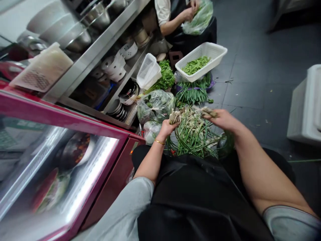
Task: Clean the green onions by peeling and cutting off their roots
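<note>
While both hands are up over the lap, the left hand is clenched on a small bunch of pale, stubby root ends, and the right hand is closed over another tuft of scallion roots, so the two fists sit apart with the heap between them. That heap is a loose pile of scallions: thin, limp green stalks, whitish and stringy at the root end, their long axis running from the hands down toward the black apron, roots pointing away from the body. Just beyond the left hand lies a crinkled clear plastic bag of greens, with leafy herbs past it. Beyond the right hand, a flat bundle of long green stalks lies under a white slotted plastic basket holding green pods. Farther off, another person's hands work at a bag. Left of the left hand runs a glossy red display case.
</note>
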### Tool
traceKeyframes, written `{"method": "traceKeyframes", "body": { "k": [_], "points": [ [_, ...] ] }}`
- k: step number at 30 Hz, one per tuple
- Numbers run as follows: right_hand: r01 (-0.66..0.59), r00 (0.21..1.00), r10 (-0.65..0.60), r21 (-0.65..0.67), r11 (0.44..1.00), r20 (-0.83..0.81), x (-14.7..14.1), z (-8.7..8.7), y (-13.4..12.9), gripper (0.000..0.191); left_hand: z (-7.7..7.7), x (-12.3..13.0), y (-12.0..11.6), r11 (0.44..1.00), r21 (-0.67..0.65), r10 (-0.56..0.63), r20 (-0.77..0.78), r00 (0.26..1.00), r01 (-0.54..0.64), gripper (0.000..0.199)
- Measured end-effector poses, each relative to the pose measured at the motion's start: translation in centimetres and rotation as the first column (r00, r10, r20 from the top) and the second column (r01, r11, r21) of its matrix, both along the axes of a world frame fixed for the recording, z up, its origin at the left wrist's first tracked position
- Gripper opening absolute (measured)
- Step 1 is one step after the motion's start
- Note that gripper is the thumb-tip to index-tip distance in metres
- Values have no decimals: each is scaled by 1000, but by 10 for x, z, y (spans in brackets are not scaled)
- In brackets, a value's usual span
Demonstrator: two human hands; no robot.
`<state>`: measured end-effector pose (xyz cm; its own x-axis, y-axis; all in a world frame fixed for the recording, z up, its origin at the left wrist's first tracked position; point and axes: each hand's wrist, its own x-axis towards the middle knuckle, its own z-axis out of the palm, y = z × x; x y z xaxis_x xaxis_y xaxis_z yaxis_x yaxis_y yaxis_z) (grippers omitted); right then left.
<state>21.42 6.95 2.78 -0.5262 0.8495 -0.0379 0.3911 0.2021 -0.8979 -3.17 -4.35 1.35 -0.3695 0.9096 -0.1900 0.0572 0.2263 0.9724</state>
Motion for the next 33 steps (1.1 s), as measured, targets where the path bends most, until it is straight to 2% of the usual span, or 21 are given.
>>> {"method": "traceKeyframes", "body": {
  "k": [2, 3, 4, 7, 8, 10, 14, 16, 19, 21, 23, 26, 30, 33],
  "points": [
    [156, 979, -160, -41, 987, -127, 3, 2, 4, 41, 2, 0, -5, 999, 9, -47, 85, 995, 46, 32],
    [179, 963, -191, -78, 981, -189, -1, 2, 1, 44, 5, 2, -6, 996, 15, -88, 137, 987, 87, 35],
    [147, 954, -175, -126, 981, -243, -9, 2, -5, 46, 9, 5, -5, 992, 25, -129, 186, 974, 127, 38],
    [-107, 937, 7, -269, 957, -350, -43, -5, -32, 48, 25, 14, 2, 979, 79, -203, 273, 940, 188, 45],
    [-144, 931, 24, -307, 941, -363, -54, -9, -40, 47, 30, 16, 6, 979, 96, -198, 281, 939, 178, 46],
    [-134, 927, -17, -373, 918, -375, -69, -16, -51, 46, 35, 20, 13, 985, 108, -158, 277, 948, 132, 47],
    [-16, 908, -191, -486, 874, -373, -72, -22, -54, 45, 25, 28, 17, 994, 101, -65, 249, 966, 41, 46],
    [23, 903, -216, -461, 887, -371, -69, -22, -54, 45, 14, 33, 15, 994, 105, -17, 230, 973, -7, 41],
    [18, 921, -134, -303, 953, -366, -69, -21, -55, 46, 4, 38, 15, 986, 112, 94, 241, 966, -124, 42],
    [-43, 950, -48, -281, 959, -310, -69, -21, -54, 47, 5, 36, 17, 981, 99, 138, 254, 957, -168, 44],
    [-94, 965, 1, -342, 935, -262, -65, -19, -50, 42, 12, 31, 19, 986, 84, 119, 233, 965, -142, 45],
    [-143, 961, 20, -434, 889, -276, -49, -13, -38, 36, 23, 23, 17, 997, 72, 25, 157, 987, -37, 44],
    [-218, 952, 76, -482, 849, -298, -26, -3, -30, 35, 25, 17, 13, 992, 82, -103, 113, 988, 94, 39],
    [-297, 935, 171, -425, 855, -310, -15, 3, -33, 35, 21, 14, 13, 996, 83, -54, 200, 978, 38, 37]
  ]
}}
